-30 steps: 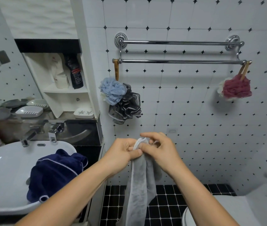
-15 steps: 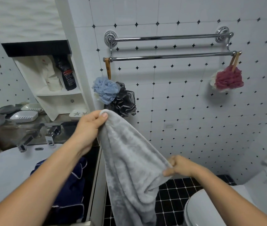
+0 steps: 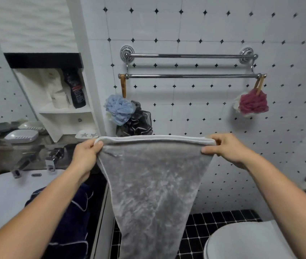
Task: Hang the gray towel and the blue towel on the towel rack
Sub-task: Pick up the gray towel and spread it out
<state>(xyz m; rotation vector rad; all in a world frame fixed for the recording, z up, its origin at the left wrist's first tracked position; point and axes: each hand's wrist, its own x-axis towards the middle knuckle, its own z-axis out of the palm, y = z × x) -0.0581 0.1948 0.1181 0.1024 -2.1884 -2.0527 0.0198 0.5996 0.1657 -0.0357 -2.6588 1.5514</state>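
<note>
The gray towel (image 3: 152, 184) hangs spread flat in front of me, its top edge stretched level between my hands. My left hand (image 3: 85, 156) pinches the top left corner and my right hand (image 3: 226, 148) pinches the top right corner. The chrome towel rack (image 3: 189, 76) has two bars on the tiled wall above and beyond the towel; both bars are bare between their ends. The dark blue towel (image 3: 70, 217) with white piping lies bunched in the white sink (image 3: 4, 199) at the lower left, partly hidden by my left arm.
A blue and a black bath pouf (image 3: 127, 114) hang from the rack's left end, a red pouf (image 3: 252, 103) from its right end. A shelf with a black bottle (image 3: 75, 90) stands left. A tap (image 3: 25, 161) is behind the sink, a toilet (image 3: 241, 240) at lower right.
My hands have drawn apart along the gray towel's top edge, spreading it from a bunched drape into a flat sheet. The right hand rose level with the left.
</note>
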